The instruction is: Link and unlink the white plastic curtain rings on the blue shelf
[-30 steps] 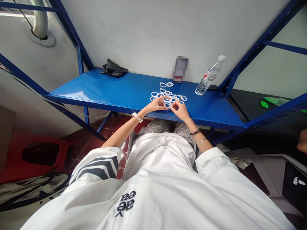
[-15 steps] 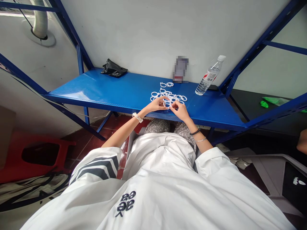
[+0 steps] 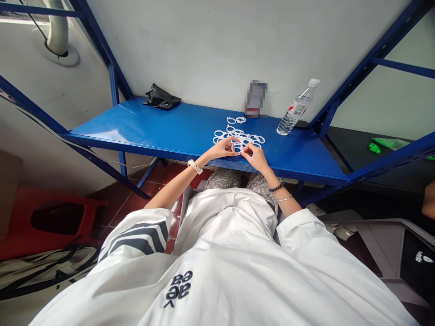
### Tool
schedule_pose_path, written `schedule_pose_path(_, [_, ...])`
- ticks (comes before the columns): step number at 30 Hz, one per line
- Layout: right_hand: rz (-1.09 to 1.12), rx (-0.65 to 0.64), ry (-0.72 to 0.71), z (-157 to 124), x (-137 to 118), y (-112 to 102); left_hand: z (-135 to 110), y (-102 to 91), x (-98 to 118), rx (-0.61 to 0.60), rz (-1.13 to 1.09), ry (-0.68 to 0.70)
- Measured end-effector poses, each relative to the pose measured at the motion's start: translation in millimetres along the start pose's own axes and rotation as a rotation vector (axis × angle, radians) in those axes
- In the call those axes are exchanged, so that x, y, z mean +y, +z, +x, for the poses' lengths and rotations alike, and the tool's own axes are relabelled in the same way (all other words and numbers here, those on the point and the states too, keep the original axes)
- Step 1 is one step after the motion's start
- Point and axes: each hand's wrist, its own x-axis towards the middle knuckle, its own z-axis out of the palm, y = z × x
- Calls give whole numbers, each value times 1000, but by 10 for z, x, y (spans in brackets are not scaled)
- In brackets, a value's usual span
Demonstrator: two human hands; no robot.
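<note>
Between my two hands is a white ring (image 3: 233, 148), held just above the front part of the blue table. My left hand (image 3: 222, 148) curls around its left side, thumb and fingers closed on it. At its lower right, my right hand (image 3: 254, 156) pinches the ring with thumb and forefinger; the exact spot is too small to make out. Right behind my fingers lies a loose pile of several white rings (image 3: 219, 134), some with a small loop on the rim. A few more rings (image 3: 241, 120) lie farther back, apart from the pile.
On the blue table (image 3: 190, 129), a crumpled black plastic bag (image 3: 161, 97) lies at the back left. A blurred-out upright object (image 3: 256, 98) leans on the wall. To its right a water bottle (image 3: 297, 108) stands before a dark flat object (image 3: 302, 124). Blue posts frame both sides.
</note>
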Motion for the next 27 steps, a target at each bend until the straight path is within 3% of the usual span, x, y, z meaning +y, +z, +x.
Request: schedule_pose_path(27, [9, 28, -22, -4, 48, 23, -5, -3, 19, -1, 27, -10])
